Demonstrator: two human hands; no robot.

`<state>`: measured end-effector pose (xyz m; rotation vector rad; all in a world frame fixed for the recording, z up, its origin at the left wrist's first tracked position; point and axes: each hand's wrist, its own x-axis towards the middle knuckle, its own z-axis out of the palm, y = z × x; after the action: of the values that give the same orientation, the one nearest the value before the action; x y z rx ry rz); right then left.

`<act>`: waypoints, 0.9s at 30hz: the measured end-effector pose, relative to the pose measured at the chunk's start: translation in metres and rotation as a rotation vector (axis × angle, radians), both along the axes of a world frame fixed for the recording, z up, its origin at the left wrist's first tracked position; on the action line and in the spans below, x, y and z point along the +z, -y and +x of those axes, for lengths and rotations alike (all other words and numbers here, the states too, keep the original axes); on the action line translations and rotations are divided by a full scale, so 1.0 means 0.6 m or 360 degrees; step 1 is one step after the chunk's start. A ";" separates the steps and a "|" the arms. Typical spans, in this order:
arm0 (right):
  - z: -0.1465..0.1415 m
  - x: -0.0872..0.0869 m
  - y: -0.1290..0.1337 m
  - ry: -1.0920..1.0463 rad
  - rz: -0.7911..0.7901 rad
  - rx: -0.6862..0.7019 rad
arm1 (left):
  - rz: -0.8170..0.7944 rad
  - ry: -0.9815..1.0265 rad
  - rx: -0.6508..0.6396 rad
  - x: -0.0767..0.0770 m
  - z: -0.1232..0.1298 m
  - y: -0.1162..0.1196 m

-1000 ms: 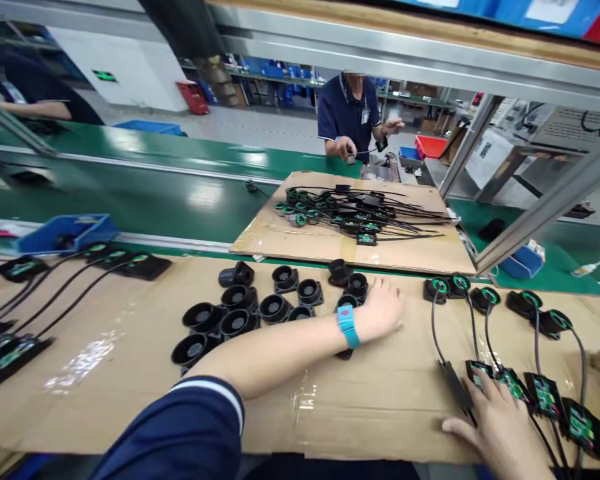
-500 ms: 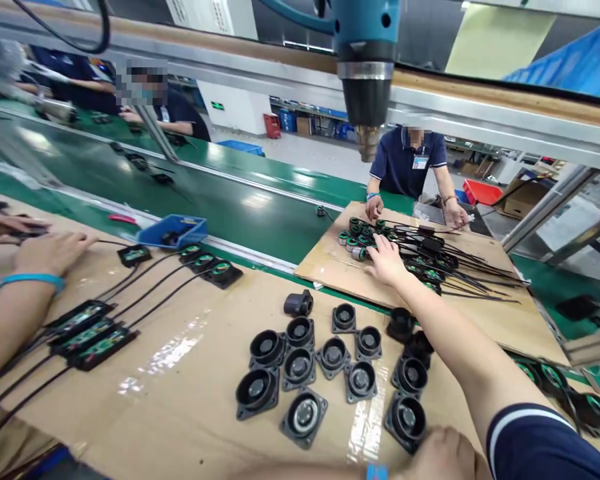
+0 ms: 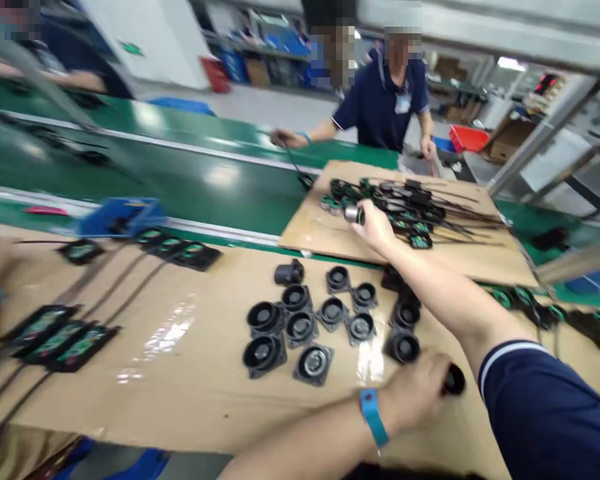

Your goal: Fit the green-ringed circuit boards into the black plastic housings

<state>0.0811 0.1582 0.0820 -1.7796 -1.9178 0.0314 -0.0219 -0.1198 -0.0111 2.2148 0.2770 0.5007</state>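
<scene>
Head view: at six o'clock, black cups (image 3: 303,327) stand mostly mouth-up on the cardboard-covered tabletop (image 3: 195,387), presumably for easy grabbing. Just past two, the right hand's (image 3: 376,230) fingers pinch a metal cylinder (image 3: 351,213). Toward five, the left hand's (image 3: 423,385) fingers grip another cup (image 3: 455,380), leaving its mouth uncovered.

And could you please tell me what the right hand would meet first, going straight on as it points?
Beyond the silver cylinder it holds, the right hand would probably meet the small round parts just ahead, though its height above them is unclear.
</scene>
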 end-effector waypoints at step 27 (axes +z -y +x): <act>0.091 -0.006 0.732 -0.1539 -0.0150 -0.0583 | -0.0144 -0.0015 0.0223 0.033 -0.041 0.026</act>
<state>0.1360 -0.2811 0.0785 -1.6761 -0.9071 0.7181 -0.0465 -0.1357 0.0086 2.1196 0.4533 0.5430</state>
